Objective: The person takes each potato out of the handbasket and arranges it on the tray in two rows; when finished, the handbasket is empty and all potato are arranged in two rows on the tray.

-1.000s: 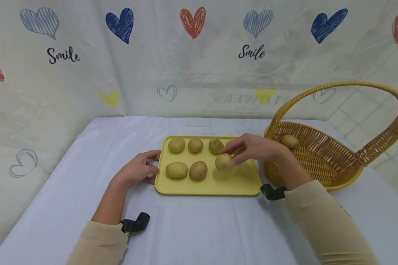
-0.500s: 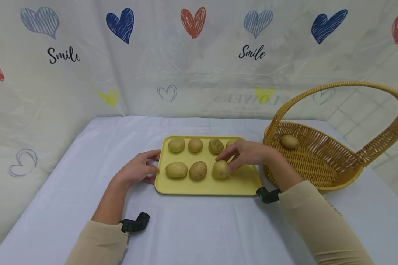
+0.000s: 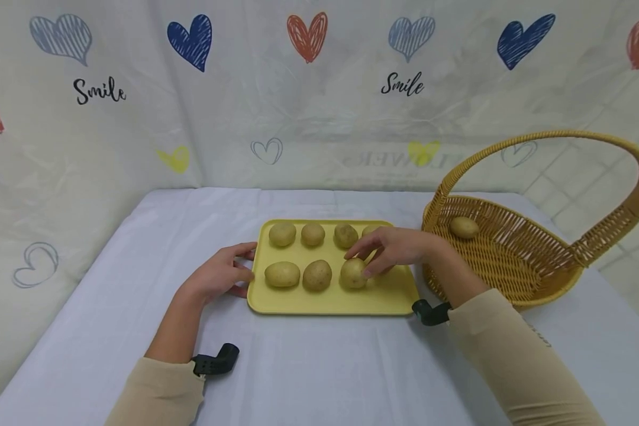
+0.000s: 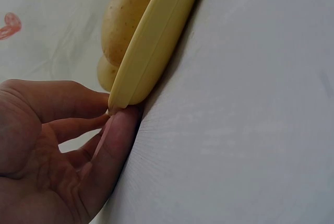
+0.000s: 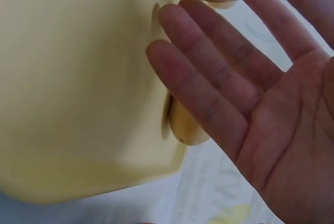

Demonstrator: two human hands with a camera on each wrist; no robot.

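Note:
In the head view, a yellow tray (image 3: 383,299) bears potatoes in two rows. My left hand (image 3: 220,273) pinches the tray's left edge; in the left wrist view, thumb and fingers meet at the tray's rim (image 4: 151,41). My right hand (image 3: 399,247) holds a round potato (image 3: 353,273) between thumb and fingers at the right end of the front row. Left of it lie a brown potato (image 3: 317,276) and an oval potato (image 3: 282,274). The right hand partly covers a back-row potato (image 3: 371,229). In the right wrist view, the other fingers (image 5: 198,88) extend over the tray.
A wicker basket (image 3: 516,272) with a tall arched handle stands right of the tray, close to the right forearm. One potato (image 3: 464,227) lies inside it. A white cloth (image 3: 319,367) covers the table, and a heart-printed sheet (image 3: 319,106) hangs behind.
My right hand has lowered the potato and shifted it slightly left, down onto the tray. Over the last half second it has stayed there. My left hand keeps its hold on the tray's edge.

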